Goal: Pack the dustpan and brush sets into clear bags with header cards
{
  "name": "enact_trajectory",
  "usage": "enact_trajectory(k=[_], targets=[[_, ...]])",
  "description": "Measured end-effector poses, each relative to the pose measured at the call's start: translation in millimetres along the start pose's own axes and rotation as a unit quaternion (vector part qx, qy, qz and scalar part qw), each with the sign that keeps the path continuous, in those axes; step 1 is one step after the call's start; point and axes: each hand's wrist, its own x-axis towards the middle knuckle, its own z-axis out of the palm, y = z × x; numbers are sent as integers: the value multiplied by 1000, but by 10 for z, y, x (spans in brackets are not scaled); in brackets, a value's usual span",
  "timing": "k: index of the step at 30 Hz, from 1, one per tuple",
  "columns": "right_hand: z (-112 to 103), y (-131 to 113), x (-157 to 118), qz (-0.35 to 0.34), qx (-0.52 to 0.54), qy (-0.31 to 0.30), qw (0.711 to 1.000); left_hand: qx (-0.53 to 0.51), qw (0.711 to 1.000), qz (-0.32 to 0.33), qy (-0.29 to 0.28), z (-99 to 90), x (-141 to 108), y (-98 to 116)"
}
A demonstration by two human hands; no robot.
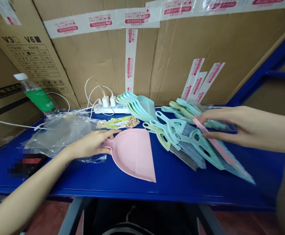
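Gripping the short handle of a pink plastic dustpan (134,153), the person's left hand (91,143) is curled closed in the head view; the pan sits at the middle of the blue tabletop (96,182) — whether resting or lifted is unclear. The right hand (227,125) pinches a slim pink plastic brush (220,150) between thumb and fingers — over loosely piled green hand brushes (191,156) with greyish bristles. Behind lie fanned pale-turquoise plastic dustpans (144,106).

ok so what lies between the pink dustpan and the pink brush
In the head view, a green brush and several light blue brushes lie between the pink dustpan and the pink brush, on the blue table.
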Motion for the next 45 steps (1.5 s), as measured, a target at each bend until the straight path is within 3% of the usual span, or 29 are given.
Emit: enact_trajectory(k=[1, 5, 11, 17, 23, 30, 35, 39, 41, 45], targets=[[-20, -92, -3, -28, 16, -30, 999, -6, 1000, -10, -3, -24, -10, -9], [-3, -563, 112, -105, 0, -24, 994, -41, 998, -32, -31, -137, -33, -44], [374, -1235, 535, -230, -103, -76, 965, -121, 991, -2, -64, -131, 24, -83], [842, -1544, 836, -218, -103, -66, 968, -154, 987, 12, -54, -65, 24, -196], [1126, -1588, 938, -235, -59, -21, 970, -190, 978, 45, -67, -46, 38, -234], [1255, -1604, 1001, -241, -16, 25, 970, -253, 961, 67, -86, 5, 71, -289], [1246, -1507, 934, -255, 9, 35, 966, -234, 969, 24, -74, -3, 55, -316], [1147, -1249, 749, -258, 20, -1, 966, -270, 957, -32, -102, -2, 43, -288], [1121, -1126, 649, -242, 17, -53, 969, -292, 948, -48, -116, 8, 46, -276], [1191, -1017, 537, -207, 36, -123, 970, -323, 937, -40, -126, 20, 62, -243]])
